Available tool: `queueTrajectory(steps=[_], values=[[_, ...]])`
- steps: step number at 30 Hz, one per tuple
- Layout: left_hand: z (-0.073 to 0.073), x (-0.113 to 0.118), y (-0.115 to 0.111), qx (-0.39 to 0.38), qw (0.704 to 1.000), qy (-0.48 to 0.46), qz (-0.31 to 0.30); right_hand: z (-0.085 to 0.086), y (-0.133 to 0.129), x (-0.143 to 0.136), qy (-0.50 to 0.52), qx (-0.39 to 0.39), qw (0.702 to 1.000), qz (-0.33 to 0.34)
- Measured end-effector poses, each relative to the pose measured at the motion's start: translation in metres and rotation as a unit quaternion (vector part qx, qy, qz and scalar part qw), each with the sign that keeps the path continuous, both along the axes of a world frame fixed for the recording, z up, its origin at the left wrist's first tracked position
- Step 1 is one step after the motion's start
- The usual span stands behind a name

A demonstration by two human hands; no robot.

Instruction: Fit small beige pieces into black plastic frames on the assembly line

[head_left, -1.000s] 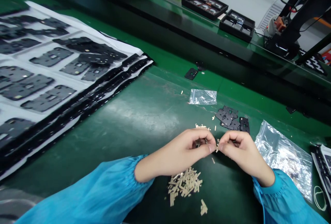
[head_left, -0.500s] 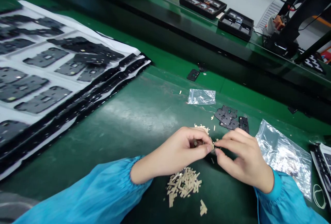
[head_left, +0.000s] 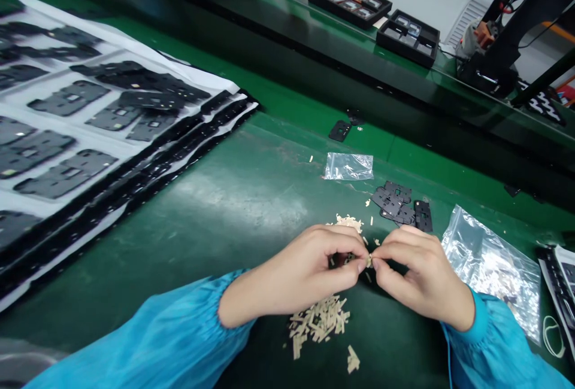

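Observation:
Thumb and forefinger of my left hand (head_left: 321,266) are pinched together, and my right hand (head_left: 415,266) pinches from the other side, so the fingertips nearly meet. Between them shows a tiny beige piece (head_left: 369,261), too small to make out fully; both hands seem to grip it. Below my left hand lies a pile of small beige strips (head_left: 318,320), with a few stuck-together strips (head_left: 353,359) apart from it. Beyond the fingers sits a heap of smaller pale bits (head_left: 349,222), partly hidden by my left hand.
Thin black plates (head_left: 395,202) lie stacked behind my right hand. A small clear bag (head_left: 348,166) and a larger clear bag (head_left: 494,275) rest on the green table. White sheets with black plates (head_left: 67,173) cover the left. Black trays (head_left: 350,3) stand on the raised shelf.
The right thumb and forefinger have closed together at the beige piece, and the left hand has shifted slightly downward. The camera view has moved a little.

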State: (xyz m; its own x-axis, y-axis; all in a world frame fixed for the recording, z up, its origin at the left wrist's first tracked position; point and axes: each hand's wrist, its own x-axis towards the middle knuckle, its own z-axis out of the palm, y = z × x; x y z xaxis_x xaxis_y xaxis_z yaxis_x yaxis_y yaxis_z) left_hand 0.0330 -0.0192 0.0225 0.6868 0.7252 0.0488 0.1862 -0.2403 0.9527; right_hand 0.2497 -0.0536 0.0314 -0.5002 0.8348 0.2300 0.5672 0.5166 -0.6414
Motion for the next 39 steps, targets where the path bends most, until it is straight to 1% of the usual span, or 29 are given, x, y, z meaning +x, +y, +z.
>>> queueTrajectory(steps=[7,14,18,23,31,35,39], values=[[-0.0018,-0.0012,-0.0001,-0.005,1.0,-0.004,-0.003,-0.0008,0.0005,0.0013,0.03,-0.009,1.0,0.003],[-0.0024,-0.0003,-0.0027,0.054,0.998,0.025,-0.01,-0.0024,0.0005,-0.0009,0.003,0.002,1.0,-0.003],[-0.0029,-0.0016,-0.0029,0.065,0.997,0.03,-0.014,-0.0035,0.0005,-0.0003,0.005,0.002,1.0,-0.01],[-0.0018,-0.0021,-0.0039,0.067,0.997,0.028,-0.007,-0.0021,0.0021,0.0001,0.037,-0.031,0.999,-0.012],[-0.0051,0.0004,-0.0055,0.123,0.992,0.042,-0.003,-0.0032,0.0022,-0.0058,0.049,-0.052,0.997,-0.036],[-0.0031,-0.0002,-0.0056,0.111,0.993,0.037,0.005,-0.0037,0.0016,-0.007,0.057,-0.047,0.996,-0.043],[0.0005,-0.001,-0.0043,0.073,0.997,0.009,0.006,-0.0055,0.0042,-0.0038,0.062,-0.042,0.995,-0.065]])
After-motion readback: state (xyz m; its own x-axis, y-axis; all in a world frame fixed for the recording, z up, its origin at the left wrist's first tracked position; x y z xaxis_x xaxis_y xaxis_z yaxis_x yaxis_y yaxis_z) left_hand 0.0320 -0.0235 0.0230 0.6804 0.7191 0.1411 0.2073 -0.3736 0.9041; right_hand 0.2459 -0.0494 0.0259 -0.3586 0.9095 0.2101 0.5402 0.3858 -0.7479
